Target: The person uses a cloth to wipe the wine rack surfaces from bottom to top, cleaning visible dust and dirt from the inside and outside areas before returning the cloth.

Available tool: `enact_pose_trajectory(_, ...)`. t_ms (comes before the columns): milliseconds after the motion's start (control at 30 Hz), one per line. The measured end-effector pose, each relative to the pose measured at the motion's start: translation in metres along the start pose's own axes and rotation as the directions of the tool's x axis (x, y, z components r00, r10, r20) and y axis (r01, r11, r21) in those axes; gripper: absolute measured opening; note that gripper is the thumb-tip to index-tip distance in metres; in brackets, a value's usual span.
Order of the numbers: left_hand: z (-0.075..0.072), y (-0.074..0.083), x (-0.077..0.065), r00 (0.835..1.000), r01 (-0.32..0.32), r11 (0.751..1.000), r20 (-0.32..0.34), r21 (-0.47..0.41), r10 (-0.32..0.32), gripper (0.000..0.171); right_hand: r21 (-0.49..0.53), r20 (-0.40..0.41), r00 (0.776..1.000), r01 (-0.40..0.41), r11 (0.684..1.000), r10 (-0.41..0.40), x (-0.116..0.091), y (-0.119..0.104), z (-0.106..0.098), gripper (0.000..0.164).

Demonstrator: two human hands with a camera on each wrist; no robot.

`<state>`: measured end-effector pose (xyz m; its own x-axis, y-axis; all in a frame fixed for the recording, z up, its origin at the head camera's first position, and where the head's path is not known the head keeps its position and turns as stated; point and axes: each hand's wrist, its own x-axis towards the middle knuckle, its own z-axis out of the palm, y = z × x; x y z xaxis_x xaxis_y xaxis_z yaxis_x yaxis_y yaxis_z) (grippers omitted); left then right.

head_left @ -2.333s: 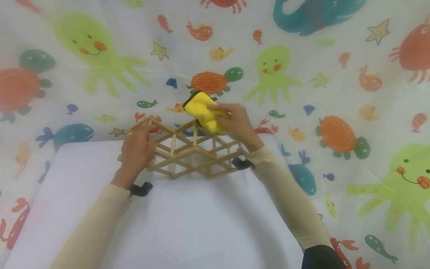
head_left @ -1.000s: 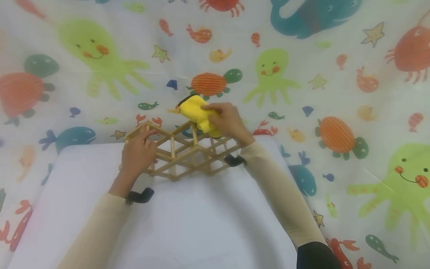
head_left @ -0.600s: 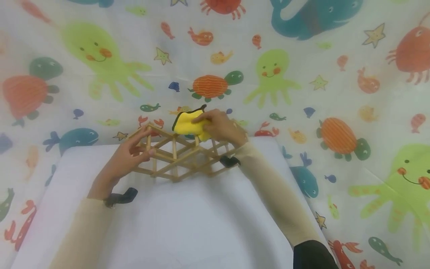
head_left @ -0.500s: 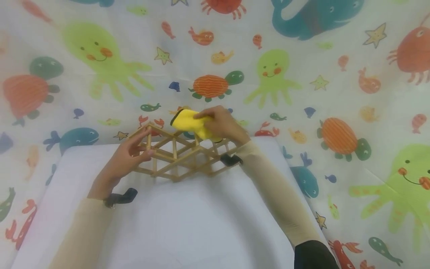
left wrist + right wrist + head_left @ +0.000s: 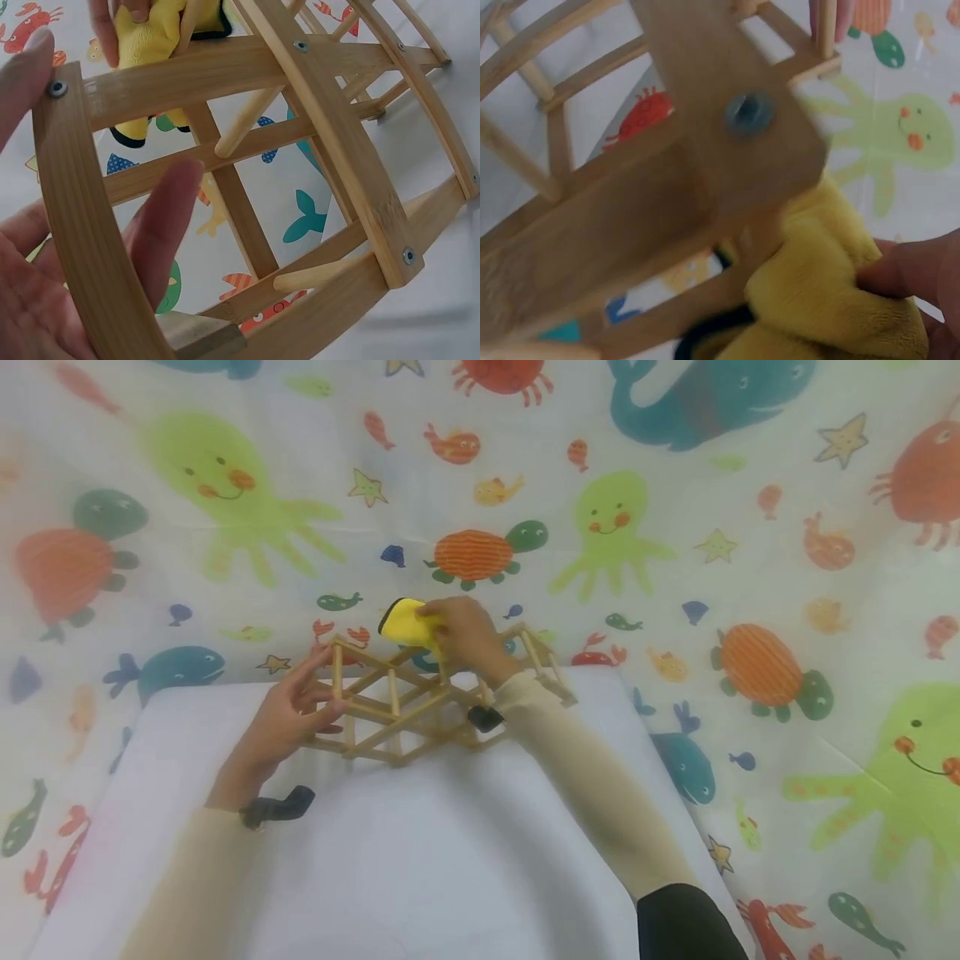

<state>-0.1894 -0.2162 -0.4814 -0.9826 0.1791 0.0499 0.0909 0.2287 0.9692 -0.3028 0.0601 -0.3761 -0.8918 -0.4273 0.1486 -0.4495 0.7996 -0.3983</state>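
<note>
A folding wooden lattice rack [image 5: 337,142], like an expandable wine rack, stands near the far edge of the white tabletop. My left hand [image 5: 270,722] holds its left end, with the thumb and fingers around the end bars. In the left wrist view a finger [image 5: 169,225] shows through the lattice. A yellow cloth [image 5: 405,624] with dark edging is bunched in my right hand [image 5: 467,635], which presses it on the upper bars left of the rack's middle. The right wrist view shows the cloth's fuzzy folds pinched against a bar, partly hidden behind the wood.
White covering lies over the tabletop [image 5: 390,868] in front of the rack. Behind it hangs a sheet [image 5: 285,427] printed with sea animals, which also spreads on both sides. Each wrist carries a black camera mount [image 5: 279,807].
My right hand has moved left along the rack's upper bars with the cloth. My left hand has shifted its hold at the left end, with the wrist now farther left.
</note>
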Motion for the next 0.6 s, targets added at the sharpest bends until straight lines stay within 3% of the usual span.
enact_pose_trajectory(167, -0.001, -0.001, 0.002, 1.000, -0.005, 1.000, 0.000, -0.012, 0.005, 0.084, 0.125, 0.006, 1.000, 0.018, 0.992, -0.019, 0.003, -0.014, -0.003, 0.048)
enact_pose_trajectory(333, -0.002, -0.002, 0.001, 1.000, -0.007, 1.000, -0.003, -0.025, 0.007, 0.084, 0.318, -0.037, 0.999, -0.020, 0.948, 0.033, 0.005, -0.019, -0.004, 0.046)
enact_pose_trajectory(400, -0.002, -0.003, 0.001, 1.000, -0.004, 1.000, -0.001, -0.026, 0.004, 0.084, 0.414, -0.039, 0.999, -0.013, 0.910, 0.032, 0.005, -0.019, -0.002, 0.044)
enact_pose_trajectory(533, -0.002, -0.003, 0.001, 1.000, -0.004, 1.000, -0.005, -0.010, 0.004, 0.083, 0.611, -0.037, 0.999, 0.030, 0.791, -0.009, 0.007, -0.021, 0.004, 0.041)
enact_pose_trajectory(567, -0.002, -0.003, 0.001, 1.000, -0.003, 1.000, -0.011, -0.014, 0.003, 0.082, 0.634, -0.033, 0.999, 0.034, 0.772, -0.017, 0.008, -0.021, 0.006, 0.041)
enact_pose_trajectory(600, -0.002, -0.003, 0.001, 1.000, -0.006, 1.000, -0.013, -0.017, 0.006, 0.082, 0.625, -0.034, 0.999, 0.041, 0.780, -0.026, 0.009, -0.020, 0.007, 0.041)
